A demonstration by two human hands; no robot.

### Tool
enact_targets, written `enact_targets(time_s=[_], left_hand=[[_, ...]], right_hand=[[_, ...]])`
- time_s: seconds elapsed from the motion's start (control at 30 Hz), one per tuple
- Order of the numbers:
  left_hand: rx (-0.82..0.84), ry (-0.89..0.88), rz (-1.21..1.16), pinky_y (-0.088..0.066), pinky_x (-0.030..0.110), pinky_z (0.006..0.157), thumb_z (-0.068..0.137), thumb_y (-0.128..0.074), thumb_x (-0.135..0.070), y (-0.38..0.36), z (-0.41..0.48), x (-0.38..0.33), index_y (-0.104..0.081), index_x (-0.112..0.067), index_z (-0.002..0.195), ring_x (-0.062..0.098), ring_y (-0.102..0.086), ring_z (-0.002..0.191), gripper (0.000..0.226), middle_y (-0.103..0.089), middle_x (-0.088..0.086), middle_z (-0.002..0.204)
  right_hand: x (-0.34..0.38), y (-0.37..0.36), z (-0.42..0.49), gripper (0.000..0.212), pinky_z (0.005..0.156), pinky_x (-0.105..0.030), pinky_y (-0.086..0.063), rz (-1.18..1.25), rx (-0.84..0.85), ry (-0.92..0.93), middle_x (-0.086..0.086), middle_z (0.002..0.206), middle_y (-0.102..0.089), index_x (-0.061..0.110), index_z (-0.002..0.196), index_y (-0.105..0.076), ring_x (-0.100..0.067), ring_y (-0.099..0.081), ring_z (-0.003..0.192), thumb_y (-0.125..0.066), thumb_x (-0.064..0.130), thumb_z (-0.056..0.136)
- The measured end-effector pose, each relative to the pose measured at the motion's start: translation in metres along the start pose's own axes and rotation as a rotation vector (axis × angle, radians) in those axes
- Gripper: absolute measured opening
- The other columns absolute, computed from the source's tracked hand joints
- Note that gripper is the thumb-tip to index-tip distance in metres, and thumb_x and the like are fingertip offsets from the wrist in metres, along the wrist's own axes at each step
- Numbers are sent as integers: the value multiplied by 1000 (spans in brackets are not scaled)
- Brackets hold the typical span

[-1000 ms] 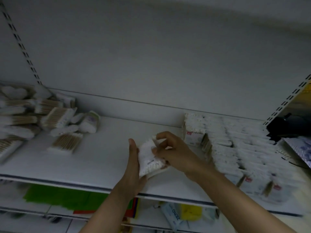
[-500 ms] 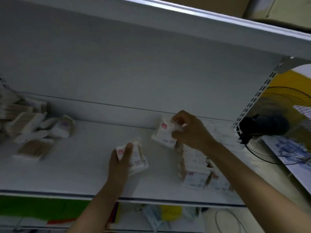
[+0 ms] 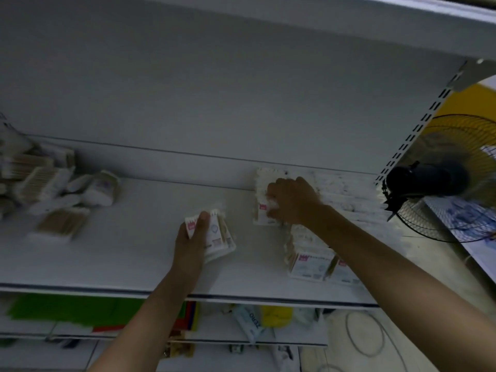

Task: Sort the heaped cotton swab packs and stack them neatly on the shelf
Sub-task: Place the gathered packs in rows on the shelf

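**Both hands grip swab packs over the white shelf**

The white shelf (image 3: 128,264) spreads beneath both grips. The stacked rows (image 3: 349,194) of upright packs begin right at the right-hand grip. They run away to its right along the back wall and also come forward under that forearm. The heap (image 3: 45,189) of loose packs lies jumbled well to the left of the left-hand grip. A black fan (image 3: 440,183) stands past the slotted upright, well to the right of the right-hand grip.

The right hand (image 3: 292,201) has its fingers curled round a single pack (image 3: 264,210), held upright and touching the back-left end of the rows. The left hand (image 3: 192,242) is near it, lower and to the left. It clasps a small bundle (image 3: 218,237) of packs, with the thumb laid across the front. Blur hides how many packs it holds, and whether the bundle touches the shelf.
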State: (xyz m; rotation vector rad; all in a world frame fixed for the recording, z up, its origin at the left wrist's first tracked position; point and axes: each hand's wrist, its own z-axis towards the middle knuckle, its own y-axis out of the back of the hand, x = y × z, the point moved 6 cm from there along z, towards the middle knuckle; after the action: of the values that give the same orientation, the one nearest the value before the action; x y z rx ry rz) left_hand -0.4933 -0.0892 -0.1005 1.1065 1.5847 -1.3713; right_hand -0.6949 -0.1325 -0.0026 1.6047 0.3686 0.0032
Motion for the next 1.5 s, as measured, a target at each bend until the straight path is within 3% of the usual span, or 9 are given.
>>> enact_targets(time_s=[0.17, 0.43, 0.53, 0.7, 0.87, 1.0, 1.13, 1.23, 1.5], left_hand=[[51, -8, -13, -45, 67, 92, 72, -69, -68, -2, 1, 3, -65, -4, 116, 45, -64, 102, 78, -67, 26, 110], [101, -5, -55, -46, 66, 91, 78, -64, -57, -4, 4, 1, -66, -1, 112, 48, -64, 100, 66, -66, 30, 108], [97, 8, -68, -51, 57, 89, 75, -69, -57, -4, 1, -2, -66, -1, 111, 44, -66, 98, 66, -68, 27, 106], [84, 107, 1, -53, 18, 60, 93, -52, -39, -5, 0, 0, -66, -17, 90, 5, -70, 69, 26, -73, -2, 77], [104, 252, -317, -59, 30, 65, 85, -32, -66, 0, 0, 5, -70, -13, 98, 21, -72, 81, 66, -75, 10, 94], [121, 251, -313, -60, 30, 66, 99, -33, -46, -2, -2, 8, -66, -14, 107, 19, -72, 79, 47, -75, 6, 91], [121, 152, -156, -60, 35, 68, 94, -49, -10, -1, -4, 1, -68, -13, 96, 22, -71, 81, 19, -75, 3, 85], [88, 127, -4, -52, 46, 91, 85, -60, -16, -1, -4, 0, -72, -23, 93, 27, -67, 97, 16, -74, 3, 97], [62, 147, -8, -53, 50, 91, 86, -67, -11, 3, 3, 14, -57, -7, 121, 29, -67, 104, 37, -67, 13, 118]], right_hand=[[-1, 3, 0, 24, 90, -32, -31, 24, -118, -38, -6, 114, -58, 16, 114, -54, -24, -56, 102, -49, 32, 96], [12, 14, -12, 38, 96, -32, -28, -17, -230, -65, -4, 125, -53, 18, 126, -51, -23, -47, 117, -52, 37, 93], [29, 23, -35, 36, 83, -29, -35, 351, -333, -94, 2, 108, -62, 23, 121, -58, -17, -58, 97, -53, 44, 92], [89, 7, -49, 55, 70, -23, -48, 899, -92, -46, 8, 98, -59, 36, 134, -43, -4, -56, 71, -63, 50, 85], [90, 2, -35, 40, 64, -28, -51, 1209, -41, -148, -6, 94, -64, 23, 102, -50, -18, -62, 77, -80, 20, 75], [68, 9, -36, 42, 50, -29, -51, 1438, -108, -263, -7, 89, -58, 28, 92, -45, -22, -62, 69, -75, 4, 76], [26, 26, -44, 44, 71, -42, -56, 1078, -218, -284, -5, 95, -58, 22, 115, -51, -24, -60, 77, -71, 9, 78], [-1, 29, -48, 32, 73, -31, -49, 865, -233, -318, -6, 103, -63, 15, 113, -56, -24, -60, 84, -66, 18, 84], [-13, 15, -37, 39, 94, -33, -27, 252, -82, -182, 0, 120, -57, 25, 125, -54, -22, -48, 114, -60, 34, 88]])
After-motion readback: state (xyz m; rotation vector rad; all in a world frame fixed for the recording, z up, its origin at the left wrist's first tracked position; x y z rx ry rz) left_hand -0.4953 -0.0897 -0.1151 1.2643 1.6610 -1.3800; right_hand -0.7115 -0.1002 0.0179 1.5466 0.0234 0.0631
